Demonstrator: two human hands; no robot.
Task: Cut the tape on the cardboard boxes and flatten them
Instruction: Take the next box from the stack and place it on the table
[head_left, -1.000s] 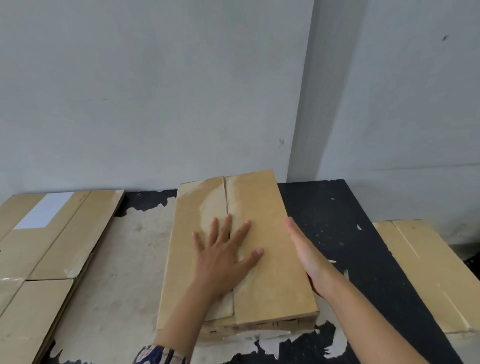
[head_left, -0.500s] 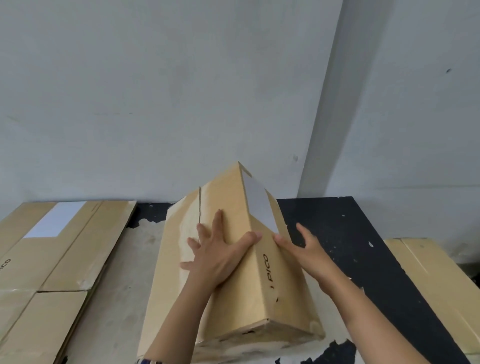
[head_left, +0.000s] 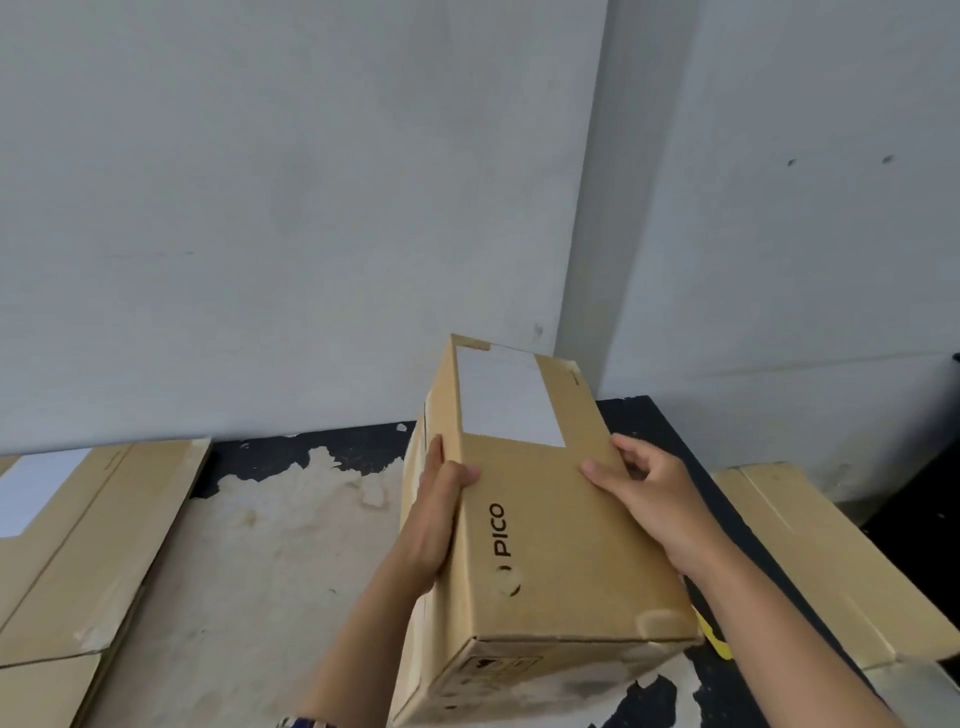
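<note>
A long brown cardboard box printed "PICO", with a white label on its far half, stands tilted in the middle of the table. My left hand grips its left edge, thumb on the upper face and fingers down the left side. My right hand holds the right edge, thumb lying on the upper face and fingers curled over the side. The face with the taped seam now points left and is mostly hidden. No cutting tool shows.
The worn table has black paint peeled to bare beige. Flattened cardboard is stacked at the left. Another flat cardboard piece lies at the right, beyond the table edge. A yellow object peeks out under the box's near right corner. A grey wall stands close behind.
The box lay flat with its seam up under my left palm. Both hands have rolled it to the left, so the "PICO" face with the white label now faces up.
</note>
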